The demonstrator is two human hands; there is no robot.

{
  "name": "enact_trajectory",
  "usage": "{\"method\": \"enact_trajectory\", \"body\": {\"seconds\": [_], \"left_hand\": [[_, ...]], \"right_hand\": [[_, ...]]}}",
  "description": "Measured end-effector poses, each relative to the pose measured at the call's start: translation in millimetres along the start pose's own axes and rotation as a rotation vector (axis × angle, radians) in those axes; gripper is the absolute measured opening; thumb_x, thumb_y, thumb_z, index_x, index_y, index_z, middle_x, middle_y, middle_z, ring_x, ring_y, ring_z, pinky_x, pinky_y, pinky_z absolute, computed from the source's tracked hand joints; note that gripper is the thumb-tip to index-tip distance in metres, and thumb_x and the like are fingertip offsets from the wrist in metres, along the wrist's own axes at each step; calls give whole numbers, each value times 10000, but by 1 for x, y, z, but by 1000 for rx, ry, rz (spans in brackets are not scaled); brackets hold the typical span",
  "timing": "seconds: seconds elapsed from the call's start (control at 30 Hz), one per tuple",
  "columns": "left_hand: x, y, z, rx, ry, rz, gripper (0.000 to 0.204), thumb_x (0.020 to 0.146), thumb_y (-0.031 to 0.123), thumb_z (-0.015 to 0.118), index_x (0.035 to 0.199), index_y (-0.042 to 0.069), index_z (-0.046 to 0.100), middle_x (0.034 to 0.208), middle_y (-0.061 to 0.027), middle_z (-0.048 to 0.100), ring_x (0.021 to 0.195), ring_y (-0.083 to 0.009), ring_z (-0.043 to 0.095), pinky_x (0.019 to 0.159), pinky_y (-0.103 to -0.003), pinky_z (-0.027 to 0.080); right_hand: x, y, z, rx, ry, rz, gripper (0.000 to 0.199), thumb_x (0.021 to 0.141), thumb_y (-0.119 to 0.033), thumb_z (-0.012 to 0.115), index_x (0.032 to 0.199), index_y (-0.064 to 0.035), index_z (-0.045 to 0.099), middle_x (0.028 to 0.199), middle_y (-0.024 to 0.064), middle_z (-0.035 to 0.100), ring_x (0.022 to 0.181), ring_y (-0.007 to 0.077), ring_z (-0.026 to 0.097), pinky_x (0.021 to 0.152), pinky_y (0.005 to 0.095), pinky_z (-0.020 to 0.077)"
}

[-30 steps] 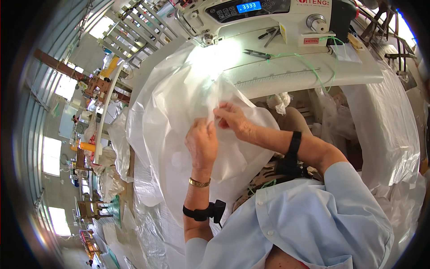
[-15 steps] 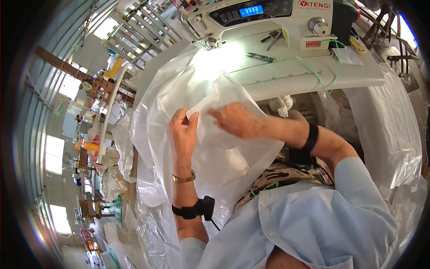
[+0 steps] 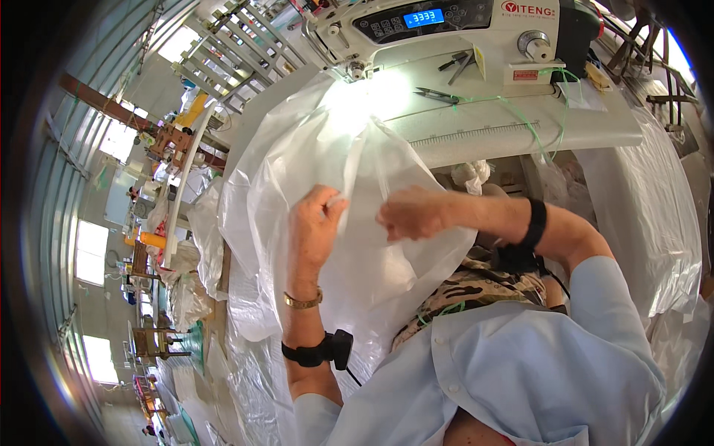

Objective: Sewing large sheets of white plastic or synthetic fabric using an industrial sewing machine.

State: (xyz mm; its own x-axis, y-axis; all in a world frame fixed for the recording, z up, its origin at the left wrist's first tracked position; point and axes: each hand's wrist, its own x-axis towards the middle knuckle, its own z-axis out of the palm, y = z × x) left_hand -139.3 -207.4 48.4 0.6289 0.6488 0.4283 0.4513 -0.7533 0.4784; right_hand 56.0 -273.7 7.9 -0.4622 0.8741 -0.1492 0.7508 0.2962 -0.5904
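Observation:
A large translucent white plastic sheet [image 3: 260, 186] hangs in loose folds from the sewing machine table over my lap. Its upper part gathers under the needle area [image 3: 357, 70], where a bright lamp washes out the detail. My left hand [image 3: 314, 227] pinches an edge of the sheet between thumb and fingers, below the table's front. To its right and slightly apart, my right hand [image 3: 413, 213] is closed on the same sheet, its fingertips softened by motion. Folds run from the needle down towards both hands. The white sewing machine [image 3: 494, 48] stands at the far side.
Small thread snips [image 3: 437, 96], dark tools [image 3: 460, 63] and green thread [image 3: 513, 111] lie on the table [image 3: 595, 132]. More plastic sheeting [image 3: 647, 230] hangs at the right. A slatted metal rack [image 3: 230, 56] stands at the far left, with cluttered workbenches beyond.
My right hand has drawn back to the right and slightly down, its fingers now curled in. My left hand has shifted a little right, and the sheet's folds between them are straighter.

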Motion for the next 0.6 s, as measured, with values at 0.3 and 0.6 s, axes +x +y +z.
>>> {"method": "enact_trajectory", "body": {"seconds": [0.3, 0.6], "left_hand": [[-34, -7, 58, -308, -220, -279, 112, 871, 68, 665, 869, -14, 588, 731, -80, 603, 617, -141, 538, 580, -289, 444], [-45, -7, 63, -645, -99, -361, 100, 979, 63, 527, 983, -23, 576, 782, -40, 644, 712, -109, 648, 623, -259, 508]], "right_hand": [[-39, -54, 48, 86, 328, -464, 237, 894, -235, 622, 785, -29, 581, 615, 128, 593, 612, 345, 609, 577, 448, 460], [-31, -66, 67, -131, 177, -520, 204, 827, -119, 627, 681, 3, 551, 560, 133, 551, 567, 316, 612, 510, 393, 461]]}}
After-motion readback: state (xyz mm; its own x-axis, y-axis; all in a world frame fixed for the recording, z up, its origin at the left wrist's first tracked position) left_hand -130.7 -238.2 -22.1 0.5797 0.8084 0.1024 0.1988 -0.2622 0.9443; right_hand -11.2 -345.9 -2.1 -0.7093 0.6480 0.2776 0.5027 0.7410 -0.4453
